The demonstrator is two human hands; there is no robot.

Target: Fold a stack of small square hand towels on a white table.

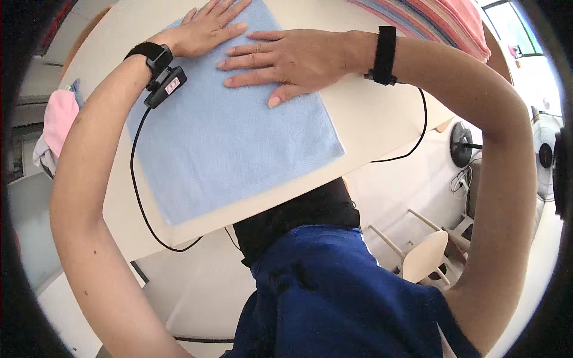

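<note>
A light blue cloth (pixel 233 143) lies spread almost flat on a pale table (pixel 358 121), its near edge close to the table's edge. My left hand (pixel 203 31) rests palm down near the far left part of the cloth, fingers spread. Palm down too, my right hand (pixel 286 60) reaches in from the right, with its fingers apart over the cloth and its wrist beyond the cloth's right edge. The two hands are close together, and neither holds anything. Black straps are round both wrists, the left one with a small black device (pixel 165 87).
Folded striped towels (pixel 443 22) lie at the table's far right. Pink and grey cloths (pixel 60 118) are at the left edge. Black cables hang from the wrists over the table edge. A chair (pixel 425 255) and a fan (pixel 545 154) stand at the right.
</note>
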